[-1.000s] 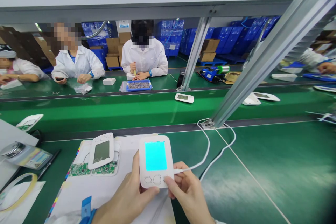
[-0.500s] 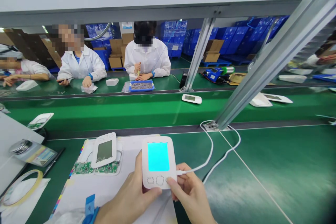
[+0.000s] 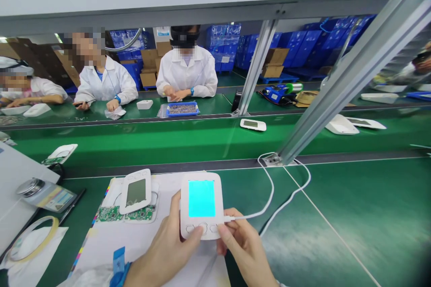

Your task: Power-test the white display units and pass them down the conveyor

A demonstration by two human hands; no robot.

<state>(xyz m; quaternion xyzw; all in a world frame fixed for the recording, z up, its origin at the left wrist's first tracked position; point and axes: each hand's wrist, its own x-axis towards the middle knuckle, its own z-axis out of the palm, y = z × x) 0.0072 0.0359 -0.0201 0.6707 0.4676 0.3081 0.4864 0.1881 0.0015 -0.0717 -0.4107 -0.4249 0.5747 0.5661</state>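
Observation:
Between both hands I hold a white blood pressure monitor (image 3: 201, 228), its screen lit bright cyan above three buttons. My left hand (image 3: 171, 237) grips its left side, with the thumb on the middle button. My right hand (image 3: 244, 242) holds the lower right corner, the thumb at the right button and its fingers partly hidden behind. A white cable (image 3: 249, 216) plugs into the monitor's right side. To the left, another monitor front with a dark screen (image 3: 136, 191) leans over green circuit boards (image 3: 109, 213) on a white sheet (image 3: 134, 244).
A green conveyor belt (image 3: 188, 139) runs across ahead, carrying white housings (image 3: 253, 124). A metal post (image 3: 340, 71) slants up at right. At left are a roll of tape (image 3: 50, 240) and a small metal-topped dispenser (image 3: 47, 193). Co-workers in white coats (image 3: 186, 71) sit opposite.
My left thumb has moved up onto the monitor's middle button; my right thumb has shifted slightly. Housings on the belt have moved right. The co-worker opposite has brought both hands together.

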